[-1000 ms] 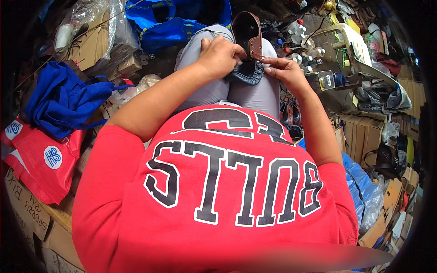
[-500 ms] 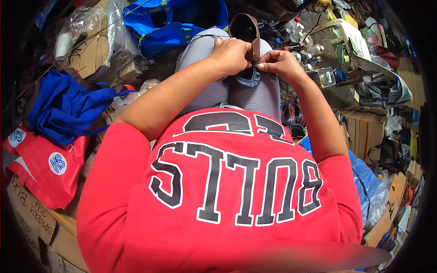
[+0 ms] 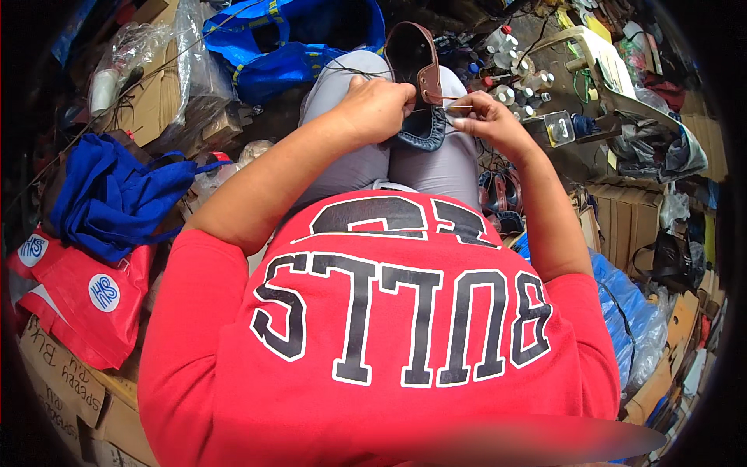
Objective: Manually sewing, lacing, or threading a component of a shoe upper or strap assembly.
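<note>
Between my knees stands a shoe, with a brown leather part at the far end and a dark blue gathered edge near me. My left hand is closed on its left side, fingertips at the rim and partly hidden. Just right of the shoe, my right hand pinches a thin white thread. That thread runs taut from the shoe's edge to my fingers. Whether a needle is in the pinch is too small to tell.
A blue bag lies beyond my left knee. Several bottles and a pale plastic chair are at far right. A blue cloth bag and red bag lie on the left. Brown sandals sit beside my right thigh.
My right hand has drawn slightly away from the shoe, and the white thread now shows stretched between them. My left hand has shifted a little to the left.
</note>
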Demonstrator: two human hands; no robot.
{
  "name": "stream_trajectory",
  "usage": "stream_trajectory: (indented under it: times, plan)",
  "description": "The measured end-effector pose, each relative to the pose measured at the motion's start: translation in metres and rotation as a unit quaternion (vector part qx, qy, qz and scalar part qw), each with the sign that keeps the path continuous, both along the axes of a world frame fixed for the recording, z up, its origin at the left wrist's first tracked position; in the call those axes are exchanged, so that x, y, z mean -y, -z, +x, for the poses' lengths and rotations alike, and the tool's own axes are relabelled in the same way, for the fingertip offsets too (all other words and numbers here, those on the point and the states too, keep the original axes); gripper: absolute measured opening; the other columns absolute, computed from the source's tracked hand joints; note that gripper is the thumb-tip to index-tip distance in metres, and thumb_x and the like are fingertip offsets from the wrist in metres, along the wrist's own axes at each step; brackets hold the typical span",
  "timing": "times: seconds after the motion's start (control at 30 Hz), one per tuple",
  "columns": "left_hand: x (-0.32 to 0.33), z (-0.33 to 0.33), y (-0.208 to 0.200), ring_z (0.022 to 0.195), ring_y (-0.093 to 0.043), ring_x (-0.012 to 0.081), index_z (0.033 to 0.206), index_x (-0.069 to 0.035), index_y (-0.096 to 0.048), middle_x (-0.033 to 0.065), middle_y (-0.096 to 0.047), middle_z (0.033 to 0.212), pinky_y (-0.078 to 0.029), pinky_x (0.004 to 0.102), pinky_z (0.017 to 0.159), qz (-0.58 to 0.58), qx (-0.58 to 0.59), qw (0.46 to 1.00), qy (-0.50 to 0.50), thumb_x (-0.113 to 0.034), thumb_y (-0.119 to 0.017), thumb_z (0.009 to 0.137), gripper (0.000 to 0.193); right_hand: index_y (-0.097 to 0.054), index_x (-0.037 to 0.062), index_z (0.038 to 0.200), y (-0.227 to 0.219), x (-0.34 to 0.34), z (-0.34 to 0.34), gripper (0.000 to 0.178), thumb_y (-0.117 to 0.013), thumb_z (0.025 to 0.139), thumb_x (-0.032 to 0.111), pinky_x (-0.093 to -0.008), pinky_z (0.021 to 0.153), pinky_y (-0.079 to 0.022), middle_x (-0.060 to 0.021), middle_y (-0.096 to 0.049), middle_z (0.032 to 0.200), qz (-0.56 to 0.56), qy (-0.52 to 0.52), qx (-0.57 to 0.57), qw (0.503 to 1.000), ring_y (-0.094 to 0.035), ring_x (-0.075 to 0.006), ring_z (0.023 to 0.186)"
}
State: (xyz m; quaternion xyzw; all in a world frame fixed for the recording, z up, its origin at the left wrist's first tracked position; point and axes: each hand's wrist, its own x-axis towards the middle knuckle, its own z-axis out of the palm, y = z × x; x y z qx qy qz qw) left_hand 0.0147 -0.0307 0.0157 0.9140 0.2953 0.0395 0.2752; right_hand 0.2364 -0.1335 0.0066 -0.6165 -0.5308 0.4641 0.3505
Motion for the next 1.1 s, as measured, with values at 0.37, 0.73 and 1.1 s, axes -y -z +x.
stream_trajectory:
  times: [0.37, 0.73, 1.1]
  plan:
    - [0.005, 0.022, 0.013, 0.082, -0.061, 0.0353, 0.093, -0.008, -0.063, 0.0157, -0.065, 0.081, -0.043, 0.0461, 0.075, 0.018, 0.055, 0.998, 0.030, -0.020, -0.056, 0.085, 0.016, -0.066, 0.0056, 0.087, 0.006, -0.019, 0.060, 0.014, -0.067, 0.080, 0.018, -0.0279, 0.066, -0.044, -0.0071, -0.056, 0.086, 0.113, 0.054, 0.328, 0.936, -0.057, -0.0190, 0.082]
    - [-0.002, 0.011, 0.021, 0.082, -0.061, 0.0333, 0.091, -0.009, -0.061, 0.0132, -0.065, 0.080, -0.040, 0.0465, 0.073, 0.017, 0.087, 0.996, 0.033, -0.017, -0.055, 0.084, 0.012, -0.056, 0.0139, 0.097, -0.041, -0.019, -0.033, 0.022, -0.054, 0.077, 0.007, -0.0361, 0.079, -0.039, -0.0040, -0.063, 0.075, 0.154, -0.251, 0.592, 0.751, -0.060, -0.0229, 0.084]
    - [-0.023, -0.105, -0.027, 0.067, -0.054, 0.0189, 0.079, -0.006, -0.061, 0.0071, -0.059, 0.070, -0.041, 0.0318, 0.065, 0.048, 0.169, 0.984, -0.033, -0.003, -0.062, 0.079, 0.002, -0.063, 0.0064, 0.094, -0.019, 0.025, 0.067, 0.013, -0.062, 0.085, 0.015, -0.0315, 0.083, -0.044, -0.0023, -0.063, 0.084, -0.032, 0.101, 0.154, 0.982, -0.060, -0.0147, 0.084]
